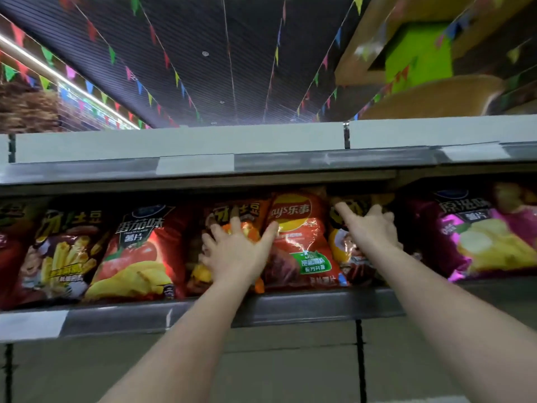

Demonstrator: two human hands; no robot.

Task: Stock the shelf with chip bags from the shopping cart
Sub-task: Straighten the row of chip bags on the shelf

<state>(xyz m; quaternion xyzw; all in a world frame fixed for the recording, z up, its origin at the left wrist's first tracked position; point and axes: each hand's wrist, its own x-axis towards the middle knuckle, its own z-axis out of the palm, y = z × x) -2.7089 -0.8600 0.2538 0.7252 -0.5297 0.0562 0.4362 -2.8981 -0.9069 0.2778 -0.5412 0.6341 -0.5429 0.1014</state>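
Red chip bag (pixel 302 242) upright on shelf (pixel 290 306) between both hands, left hand (pixel 236 251) fingers spread flat, thumb touching its left edge, right hand (pixel 370 228) extended, pressing neighbouring bag (pixel 345 248), label reads "Lay's 乐事"

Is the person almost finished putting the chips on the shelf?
Looks close, though the cart is out of view. Done: the shelf already holds a full row, from the tomato bag to the purple bag. In hand: the left hand and right hand press bags beside the red Lay's bag. Left: whatever remains in the cart.
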